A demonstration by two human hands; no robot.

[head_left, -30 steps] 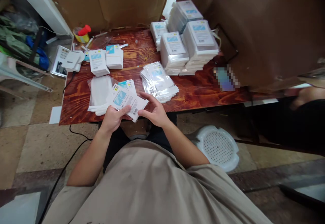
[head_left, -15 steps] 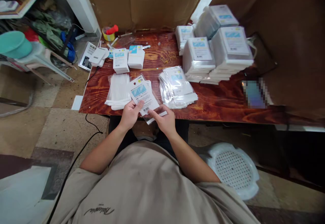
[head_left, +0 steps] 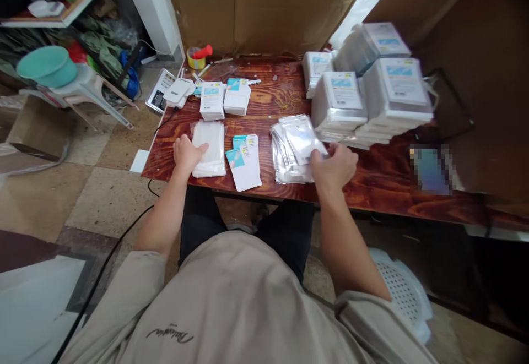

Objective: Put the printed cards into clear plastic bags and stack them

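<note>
My left hand (head_left: 188,153) rests at the left side of a stack of clear plastic bags (head_left: 211,152), thumb spread from its fingers and lying on the top bag. My right hand (head_left: 336,166) pinches the edge of a bagged card (head_left: 303,142) over a loose pile of bagged cards (head_left: 281,157); its fingertips are partly hidden. Between the hands, several white and blue cards (head_left: 247,172) lie fanned on the table's front edge.
Two card stacks (head_left: 212,99) stand behind the bags. Tall stacks of bagged cards (head_left: 339,97) rise at back right. Rubber bands (head_left: 289,101), a tape roll (head_left: 195,60) and a scale (head_left: 159,93) lie farther back. A blurred-out device (head_left: 432,170) is at right; cardboard (head_left: 281,11) walls the back.
The bagged card has gone from between both hands to the right-hand pile, still in my right hand. My left hand has let go and moved left to the clear bags. The view shifted.
</note>
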